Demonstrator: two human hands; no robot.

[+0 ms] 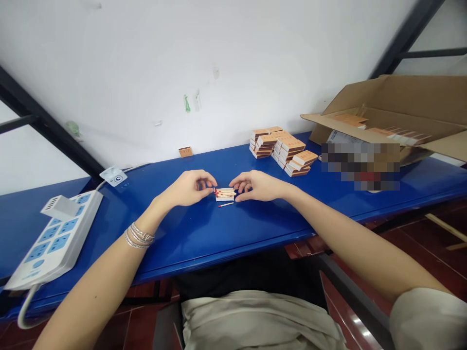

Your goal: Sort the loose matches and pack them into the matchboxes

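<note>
A small white matchbox tray [224, 198] sits on the blue table between my two hands, filled with matches [226, 193] whose red heads mostly point left. My left hand [191, 187] is at the tray's left end, thumb and forefinger slightly apart beside the match heads. At the right end, my right hand [257, 185] curves round the corner with its thumb and fingers apart. Whether any fingertip touches the tray, I cannot tell. One loose match [225, 205] lies on the table just in front of the tray.
Stacked matchboxes [288, 143] stand at the back right, beside an open cardboard box [412, 104]. One orange matchbox piece [186, 152] leans against the wall. A power strip [60, 238] with a plugged-in adapter lies at left, near a white card-like device [114, 176].
</note>
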